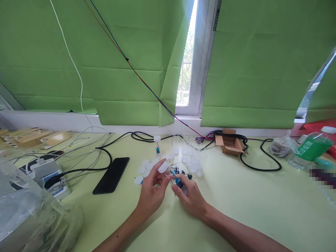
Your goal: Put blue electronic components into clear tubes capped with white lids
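Note:
My left hand (154,185) is closed on a round white cap (163,167), tilted between thumb and fingers. Closed around a small clear tube is my right hand (190,194); a blue piece (179,182) on a thin rod shows at its thumb. The rod slants up towards the cap; whether they are joined I cannot tell. Behind the hands lie thin metal rods with small dark pieces (190,176). Loose white caps (145,163) are scattered on the left. Clear tubes (186,142) stand farther back, near a capped tube (157,147) with a blue piece inside.
On the left lie a black phone (111,175), a power strip (56,180) with cables and a clear plastic bag (34,210). A small open cardboard box (230,144), black cable (262,170) and a bottle with a green label (312,147) are at the right.

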